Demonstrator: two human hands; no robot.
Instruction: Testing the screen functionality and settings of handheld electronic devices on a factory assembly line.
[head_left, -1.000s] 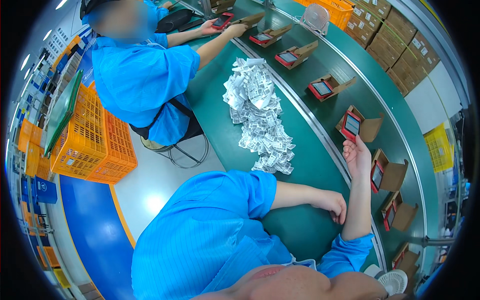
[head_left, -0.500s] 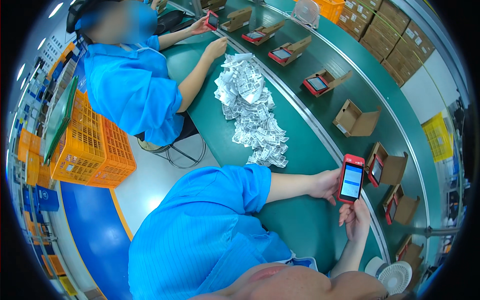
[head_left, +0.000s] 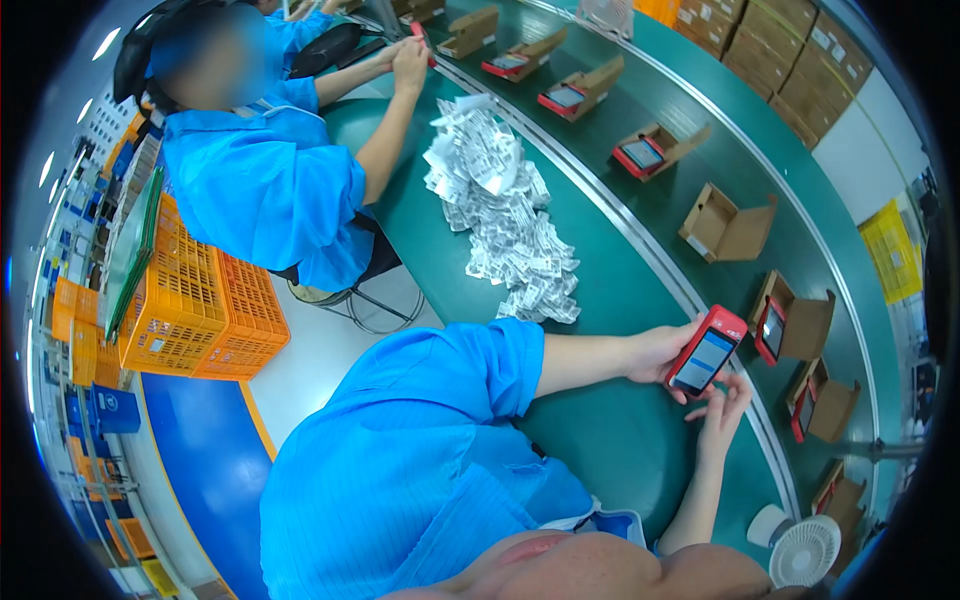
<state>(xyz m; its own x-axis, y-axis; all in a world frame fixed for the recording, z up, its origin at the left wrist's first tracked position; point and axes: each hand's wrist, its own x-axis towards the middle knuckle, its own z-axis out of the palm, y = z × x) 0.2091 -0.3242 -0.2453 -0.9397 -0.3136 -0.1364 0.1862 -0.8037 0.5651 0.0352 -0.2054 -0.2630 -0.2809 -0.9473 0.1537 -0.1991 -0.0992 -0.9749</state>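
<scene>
A red handheld terminal (head_left: 706, 352) with a lit screen is gripped along its left side by my left hand (head_left: 660, 356). It leans with its top end to the right, over the table beside the conveyor. My right hand (head_left: 724, 408) is just below its lower right edge, fingers apart and bent, holding nothing; whether a fingertip touches the case I cannot tell. Closest on the belt is an open cardboard box (head_left: 808, 322) with a red terminal (head_left: 771, 330) in it. A heap of small white printed slips (head_left: 500, 190) lies to the left on the green table (head_left: 590, 440).
Several open boxes line the conveyor belt (head_left: 670, 235), most with red terminals; one box (head_left: 728, 225) shows none. A small white fan (head_left: 803, 550) stands near my right forearm. At the far left a co-worker (head_left: 265, 185) sits by orange crates (head_left: 190, 310). Cartons (head_left: 790, 60) are stacked behind.
The terminal in my left hand has turned clockwise, its top now tilted right. My right fingers have spread and come away from its bottom edge. The co-worker's hands have come together around another red device.
</scene>
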